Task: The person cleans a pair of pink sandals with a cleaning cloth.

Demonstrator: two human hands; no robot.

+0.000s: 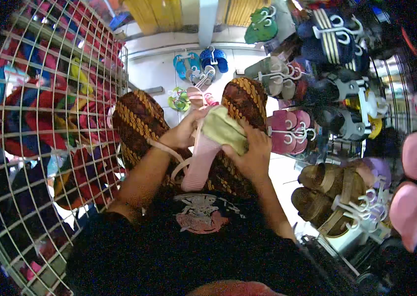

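Observation:
A pink sandal (pixel 200 165) with loose pale straps lies slanted over my lap, its ribbed sole facing up. My left hand (pixel 187 130) is closed around the upper part of the sandal. In my right hand (pixel 253 154) is a folded yellow-green cloth (pixel 222 127), pressed against the sandal's upper end and hiding it. My right thumb lies along the cloth's lower edge. Just past my hands, another pink sandal (pixel 196 96) and green flip-flops (pixel 179 99) rest on the white floor.
A wire grid (pixel 50 123) with colourful goods behind it rises on the left. Blue slippers (pixel 214 60) lie ahead on the tiles. Along the right hang maroon sandals (pixel 287 130) and brown sandals (pixel 324 190) on white hangers. My patterned knees (pixel 142 116) flank the work.

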